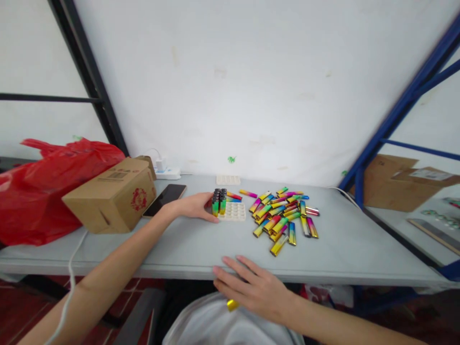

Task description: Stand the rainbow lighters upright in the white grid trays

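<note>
On the grey table stands a white tray with round slots. Several black-topped lighters stand upright in its left part. My left hand is beside them, thumb and fingers apart at the tray's left edge. A loose pile of shiny multicoloured lighter sleeves lies to the right. My right hand is at the table's front edge above my lap, palm down. A gold piece shows under its fingers; the rest of that piece is hidden.
At the left are a cardboard box, a red plastic bag, a phone and a white power strip. Another white tray lies near the wall. A blue frame and a carton are at the right.
</note>
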`<state>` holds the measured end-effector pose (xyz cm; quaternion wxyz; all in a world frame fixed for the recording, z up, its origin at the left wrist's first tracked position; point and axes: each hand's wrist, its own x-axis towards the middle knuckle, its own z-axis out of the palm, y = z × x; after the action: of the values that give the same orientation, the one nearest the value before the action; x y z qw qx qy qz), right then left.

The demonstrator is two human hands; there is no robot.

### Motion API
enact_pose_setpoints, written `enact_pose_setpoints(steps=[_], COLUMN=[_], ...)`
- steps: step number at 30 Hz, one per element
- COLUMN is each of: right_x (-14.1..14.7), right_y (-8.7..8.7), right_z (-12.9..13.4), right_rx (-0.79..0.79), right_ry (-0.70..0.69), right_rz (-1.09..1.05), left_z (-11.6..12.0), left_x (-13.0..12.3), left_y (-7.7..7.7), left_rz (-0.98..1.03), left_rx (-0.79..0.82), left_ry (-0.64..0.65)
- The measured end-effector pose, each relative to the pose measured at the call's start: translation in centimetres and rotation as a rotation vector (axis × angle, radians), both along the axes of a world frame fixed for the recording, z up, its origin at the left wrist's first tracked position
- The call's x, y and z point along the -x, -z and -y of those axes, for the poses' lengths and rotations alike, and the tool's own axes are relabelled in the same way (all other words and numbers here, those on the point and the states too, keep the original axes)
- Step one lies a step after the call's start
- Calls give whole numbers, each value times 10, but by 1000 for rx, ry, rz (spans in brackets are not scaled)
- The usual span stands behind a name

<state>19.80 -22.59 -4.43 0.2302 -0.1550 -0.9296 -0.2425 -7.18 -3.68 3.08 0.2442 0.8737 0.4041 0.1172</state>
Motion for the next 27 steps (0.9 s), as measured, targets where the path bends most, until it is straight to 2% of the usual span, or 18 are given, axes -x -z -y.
enact_pose_setpoints(steps=[3, 7, 10, 13, 14, 16, 19, 22, 27], right_x=[1, -1, -5, -8, -8, -7, -2, 4, 11], right_y=[12, -3, -27, -60, -71, -94, -117, -118, -87], right_z=[-7, -7, -11, -31, -41, -63, -98, -127, -153], right_rx=[11, 192, 418, 645, 693, 735, 834, 847, 868], right_ry=[-4, -62, -38, 176, 270, 358, 277, 179, 135], right_rz=[-37, -145, -251, -295, -311, -339, -304, -242, -380], left_z=[2, 2, 0, -1, -1, 0, 1, 1, 0], left_x=[-1, -1, 0, 0, 0, -1, -2, -1, -1], left_y=[-1, 0, 2, 3, 3, 2, 0, 1, 3], left_rz=[21, -1, -21, -56, -54, -32, -12, -25, -49], left_rx=[31, -14, -34, -50, -43, -15, -7, -30, -60], left_ry=[33, 26, 0, -34, -28, 0, 10, -9, -25])
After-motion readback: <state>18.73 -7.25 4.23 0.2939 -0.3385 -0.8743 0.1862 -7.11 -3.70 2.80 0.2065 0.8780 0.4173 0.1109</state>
